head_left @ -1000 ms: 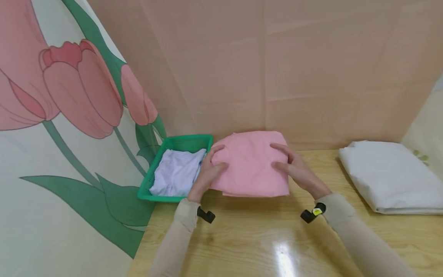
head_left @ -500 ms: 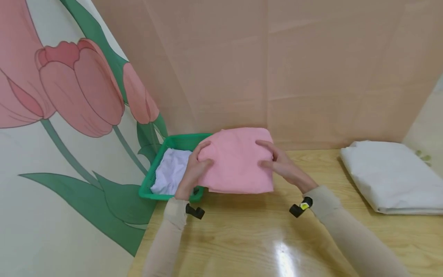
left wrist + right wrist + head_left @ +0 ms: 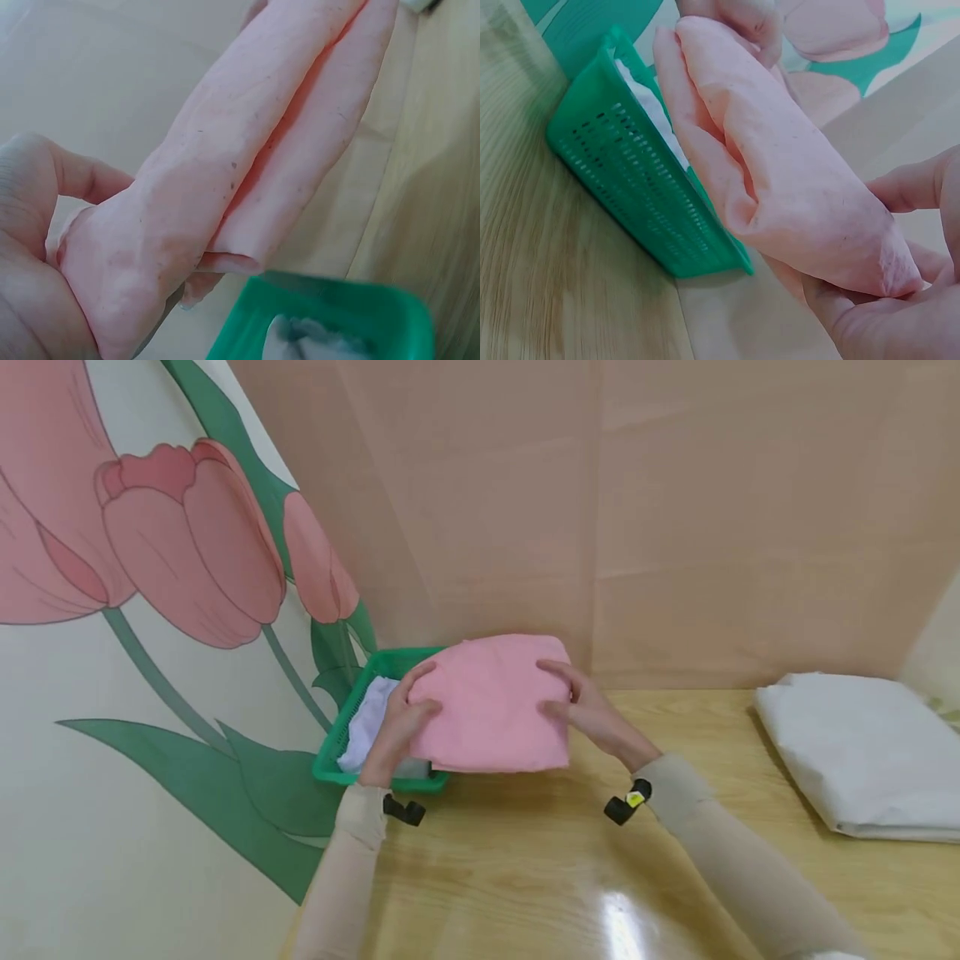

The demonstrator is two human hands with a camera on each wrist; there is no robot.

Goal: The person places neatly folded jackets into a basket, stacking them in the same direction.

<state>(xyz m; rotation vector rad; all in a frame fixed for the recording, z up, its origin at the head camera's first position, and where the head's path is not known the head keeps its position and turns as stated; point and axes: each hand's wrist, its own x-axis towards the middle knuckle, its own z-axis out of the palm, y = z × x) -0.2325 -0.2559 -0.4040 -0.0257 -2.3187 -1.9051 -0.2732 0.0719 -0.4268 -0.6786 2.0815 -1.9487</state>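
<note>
Here, the left hand point(image 3: 397, 720) and right hand point(image 3: 595, 713) grip opposite ends of a soft, thickly folded pink cloth point(image 3: 491, 706) between them; a perforated green plastic basket point(image 3: 630, 202) sits below the left hand.

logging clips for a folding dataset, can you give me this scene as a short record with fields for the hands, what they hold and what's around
held item: pink cloth, folded in layers, raised off the table
left hand: left hand grips the cloth's left end
right hand: right hand grips its right end
container: green basket with perforated sides, left of centre, partly hidden behind the pink cloth in the head view
container contents: pale lilac cloth; the rest partly hidden
far right: folded white bundle
surface: wooden table
</note>
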